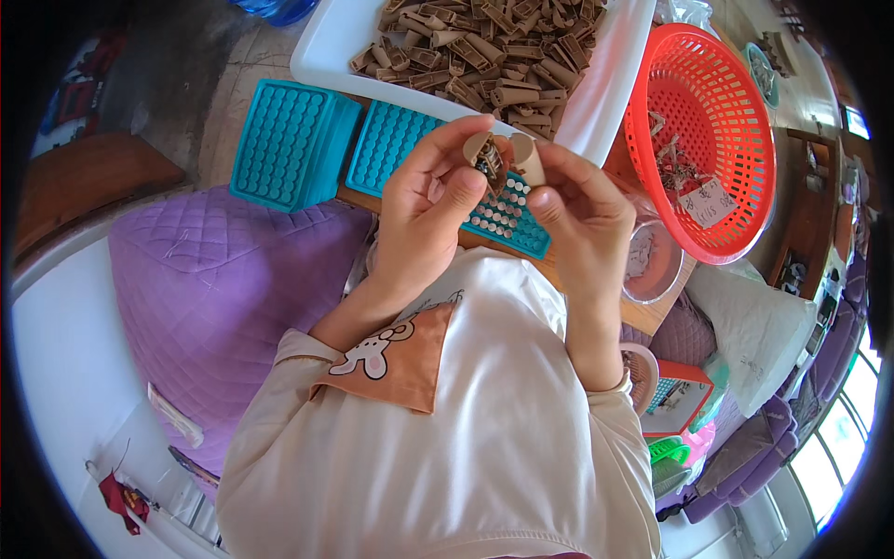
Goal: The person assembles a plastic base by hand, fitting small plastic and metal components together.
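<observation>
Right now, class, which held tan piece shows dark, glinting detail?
The left piece, in the left hand: dark, glinting detail shows on it. The right piece, in the right hand, looks smooth and plain.

Two hands (419,210) and two held tan casings (527,160) were visible. There were one white tub (612,88), its tan pieces (494,51) too many to count, one large red basket (680,228) and at least two teal trays (289,135).
</observation>
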{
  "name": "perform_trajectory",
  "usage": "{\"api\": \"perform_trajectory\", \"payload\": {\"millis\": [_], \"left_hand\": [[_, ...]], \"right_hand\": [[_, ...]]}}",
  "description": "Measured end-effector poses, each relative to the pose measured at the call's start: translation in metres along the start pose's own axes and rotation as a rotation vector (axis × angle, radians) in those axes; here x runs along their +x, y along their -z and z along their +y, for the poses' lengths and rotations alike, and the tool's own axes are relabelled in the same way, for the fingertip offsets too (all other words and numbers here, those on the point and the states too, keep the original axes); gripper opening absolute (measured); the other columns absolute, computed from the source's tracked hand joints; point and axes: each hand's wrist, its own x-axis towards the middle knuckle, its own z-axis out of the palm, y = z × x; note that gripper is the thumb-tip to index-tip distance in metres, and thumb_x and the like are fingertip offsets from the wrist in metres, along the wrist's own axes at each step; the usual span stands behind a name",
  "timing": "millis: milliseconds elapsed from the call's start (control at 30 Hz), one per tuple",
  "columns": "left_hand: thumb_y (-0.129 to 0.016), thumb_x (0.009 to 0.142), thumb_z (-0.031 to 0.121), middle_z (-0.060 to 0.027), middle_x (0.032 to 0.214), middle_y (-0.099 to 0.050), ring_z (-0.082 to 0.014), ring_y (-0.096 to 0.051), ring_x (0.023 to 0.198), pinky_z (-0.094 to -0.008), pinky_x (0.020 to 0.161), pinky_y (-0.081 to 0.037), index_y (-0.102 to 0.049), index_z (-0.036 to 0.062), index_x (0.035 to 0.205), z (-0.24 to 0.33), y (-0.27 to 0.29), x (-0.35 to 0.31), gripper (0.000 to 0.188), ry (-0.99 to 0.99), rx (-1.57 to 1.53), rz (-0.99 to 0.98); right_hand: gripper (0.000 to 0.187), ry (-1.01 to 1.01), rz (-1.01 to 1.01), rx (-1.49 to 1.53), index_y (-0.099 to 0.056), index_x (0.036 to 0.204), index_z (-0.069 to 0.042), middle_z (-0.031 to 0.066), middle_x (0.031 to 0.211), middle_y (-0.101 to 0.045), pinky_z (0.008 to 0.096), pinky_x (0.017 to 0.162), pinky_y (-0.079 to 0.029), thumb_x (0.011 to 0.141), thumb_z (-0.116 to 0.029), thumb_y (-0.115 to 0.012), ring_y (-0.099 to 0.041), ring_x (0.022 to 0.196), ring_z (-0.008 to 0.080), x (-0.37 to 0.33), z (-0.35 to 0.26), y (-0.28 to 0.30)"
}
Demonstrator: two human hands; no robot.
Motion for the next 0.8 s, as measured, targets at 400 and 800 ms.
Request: {"api": "perform_trajectory", "payload": {"millis": [400, 800], "left_hand": [[-0.049, 0.085, 0.011, -0.0151, 0.11, -0.05, -0.0168, -0.049, 0.101, -0.0288, 0.087, -0.04, -0.04, -0.0017, 0.113, -0.009, -0.011, -0.001, 0.032, -0.035, 0.221, -0.044], [-0.058, 0.079, 0.012, -0.0167, 0.106, -0.054, -0.0185, -0.053, 0.096, -0.0285, 0.082, -0.045, -0.044, -0.0026, 0.111, -0.015, -0.013, 0.007, 0.038, 0.062, 0.026, -0.098]], "right_hand": [[0.023, 0.03, 0.145, 0.077, -0.053, 0.098, 0.004, 0.0106, 0.098, -0.056, 0.0247, 0.071, -0.049, 0.075, 0.005, -0.058, -0.055, 0.085, 0.0137, -0.011, 0.019, -0.014], [0.024, 0.177, 0.23, 0.112, -0.051, 0.099, 0.005, 0.0094, 0.095, -0.056, 0.0256, 0.077, -0.047, 0.075, 0.004, -0.058, -0.053, 0.087, 0.0136, -0.017, 0.015, -0.005]]}}
